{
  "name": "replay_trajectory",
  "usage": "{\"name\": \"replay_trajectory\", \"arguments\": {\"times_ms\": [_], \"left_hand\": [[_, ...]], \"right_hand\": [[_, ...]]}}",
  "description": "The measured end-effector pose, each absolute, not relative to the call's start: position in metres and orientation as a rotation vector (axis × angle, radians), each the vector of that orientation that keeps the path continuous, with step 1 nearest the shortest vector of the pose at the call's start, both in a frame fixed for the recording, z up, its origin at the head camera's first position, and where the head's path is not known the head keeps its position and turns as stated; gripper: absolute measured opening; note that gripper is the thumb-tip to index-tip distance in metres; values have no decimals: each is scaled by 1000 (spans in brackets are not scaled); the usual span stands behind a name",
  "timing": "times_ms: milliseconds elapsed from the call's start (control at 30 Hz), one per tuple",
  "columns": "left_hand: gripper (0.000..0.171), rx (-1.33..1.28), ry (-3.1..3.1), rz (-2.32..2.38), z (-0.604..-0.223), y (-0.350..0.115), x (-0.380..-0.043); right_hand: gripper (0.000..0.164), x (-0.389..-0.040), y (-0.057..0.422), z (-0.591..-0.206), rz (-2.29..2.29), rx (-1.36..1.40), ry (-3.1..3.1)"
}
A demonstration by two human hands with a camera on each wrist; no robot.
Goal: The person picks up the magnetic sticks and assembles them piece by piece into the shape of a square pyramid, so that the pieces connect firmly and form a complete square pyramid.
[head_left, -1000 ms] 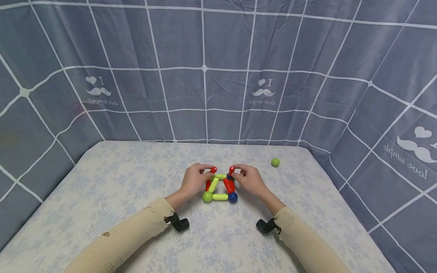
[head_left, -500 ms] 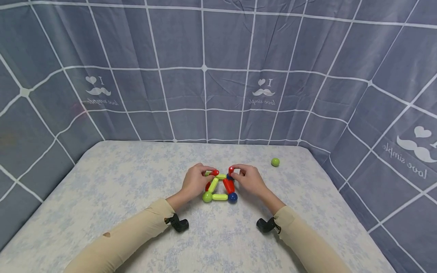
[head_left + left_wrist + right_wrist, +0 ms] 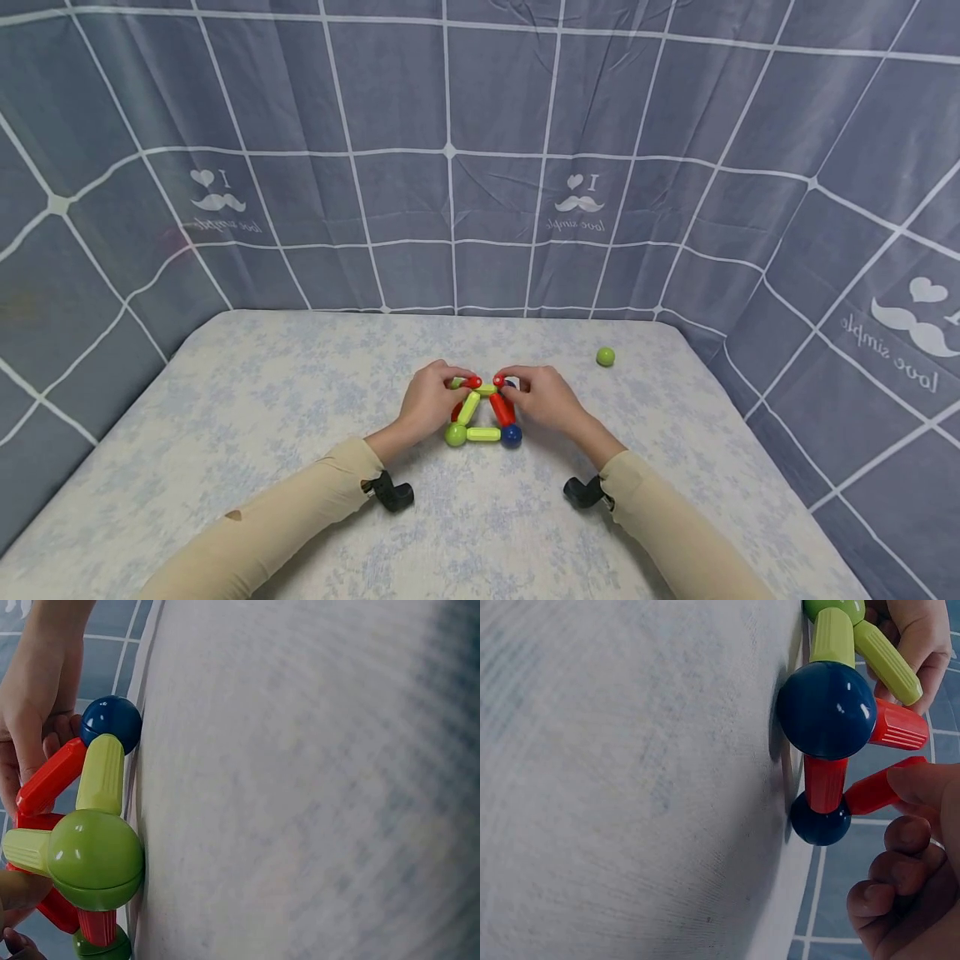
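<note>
My left hand point(image 3: 431, 398) and right hand point(image 3: 547, 396) work over a frame of magnetic rods and balls standing on the table. A green ball point(image 3: 456, 434) and a dark blue ball point(image 3: 511, 436) form its near corners, joined by a yellow-green rod point(image 3: 483, 434). From them a second yellow-green rod point(image 3: 468, 409) and a red rod point(image 3: 900, 724) slant up inward. At the far left corner my left hand pinches a red rod point(image 3: 474, 382). My right thumb and finger pinch another red rod point(image 3: 874, 791), which meets the far blue ball point(image 3: 821, 819). The far green ball point(image 3: 101, 943) is mostly hidden in the head view.
A loose green ball point(image 3: 605, 357) lies at the back right of the table point(image 3: 300, 367), which has a pale floral cloth. A blue-grey grid curtain point(image 3: 495, 200) rises behind and at both sides. Black cameras point(image 3: 393, 492) sit at the wrists.
The left hand's red rod has tipped inward to the right. The right hand's red rod, more upright before, now leans left, so the two rod tips are nearer each other.
</note>
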State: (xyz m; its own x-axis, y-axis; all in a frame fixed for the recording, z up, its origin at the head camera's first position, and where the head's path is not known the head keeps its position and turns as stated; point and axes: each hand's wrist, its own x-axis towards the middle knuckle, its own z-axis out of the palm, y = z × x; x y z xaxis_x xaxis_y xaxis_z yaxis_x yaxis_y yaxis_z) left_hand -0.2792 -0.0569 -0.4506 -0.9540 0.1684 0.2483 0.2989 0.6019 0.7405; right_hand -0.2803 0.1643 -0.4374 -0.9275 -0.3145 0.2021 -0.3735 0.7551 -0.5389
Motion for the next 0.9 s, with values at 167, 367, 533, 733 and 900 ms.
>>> {"name": "replay_trajectory", "arguments": {"times_ms": [167,367,533,733,900], "left_hand": [[19,-409,-2679,-1242,-450,-56,-278],[19,-422,-2686,-1226,-450,-56,-278],[20,-423,-2685,-1229,-449,-56,-278],[21,-411,-2690,-1230,-448,-56,-278],[21,-415,-2694,-1226,-448,-56,-278]], "right_hand": [[24,-280,164,-438,808,613,-2857],[24,-280,163,-439,756,639,-2857],[24,-281,162,-439,740,641,-2864],[24,-279,161,-439,736,642,-2861],[25,-278,161,-439,732,649,-2848]]}}
